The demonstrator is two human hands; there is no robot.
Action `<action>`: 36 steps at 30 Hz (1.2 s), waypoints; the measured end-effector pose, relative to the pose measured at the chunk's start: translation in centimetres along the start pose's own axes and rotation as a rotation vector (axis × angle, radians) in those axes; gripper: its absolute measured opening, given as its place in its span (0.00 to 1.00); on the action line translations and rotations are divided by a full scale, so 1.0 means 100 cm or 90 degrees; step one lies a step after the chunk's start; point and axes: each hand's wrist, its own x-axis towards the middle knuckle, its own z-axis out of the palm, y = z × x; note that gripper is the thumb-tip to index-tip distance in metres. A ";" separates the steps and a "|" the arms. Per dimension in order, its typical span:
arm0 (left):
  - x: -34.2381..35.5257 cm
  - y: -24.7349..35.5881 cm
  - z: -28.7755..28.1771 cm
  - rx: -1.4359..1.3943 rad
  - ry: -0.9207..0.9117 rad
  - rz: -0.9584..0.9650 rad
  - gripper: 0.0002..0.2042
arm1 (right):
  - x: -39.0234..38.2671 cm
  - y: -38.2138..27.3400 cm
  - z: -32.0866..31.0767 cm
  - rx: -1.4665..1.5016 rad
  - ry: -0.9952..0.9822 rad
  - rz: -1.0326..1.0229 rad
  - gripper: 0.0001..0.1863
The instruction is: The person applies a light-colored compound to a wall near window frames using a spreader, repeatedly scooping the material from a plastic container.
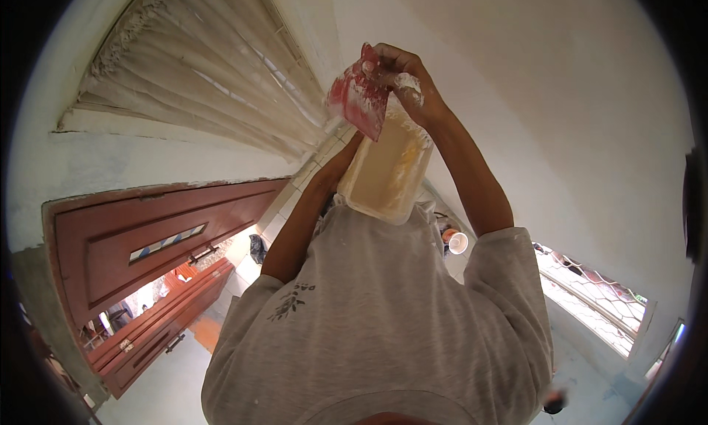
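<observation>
My right hand (410, 82) is raised at the top centre, with white paste smeared over its back. Its fingers and thumb pinch the edge of a red plastic spreader (363, 104), which is flat, streaked with white and tilted down to the left. Close below it, a pale rectangular plastic tub (380, 178) stands in front of my chest, with whitish residue along its inner wall. My left forearm (324, 182) reaches up to the tub's left side. The tub and the spreader hide my left hand, so its fingers do not show.
A gathered cream curtain (199, 78) hangs at the upper left, above a reddish-brown panelled door (162, 241). A pale wall (546, 93) rises on the right, with a grilled window (594, 300) lower down. A white cup-like container (458, 243) stands below, beside my right arm.
</observation>
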 end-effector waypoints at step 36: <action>-0.003 0.014 0.007 -0.010 -0.112 0.202 0.39 | -0.077 0.014 0.048 -0.430 0.174 0.088 0.13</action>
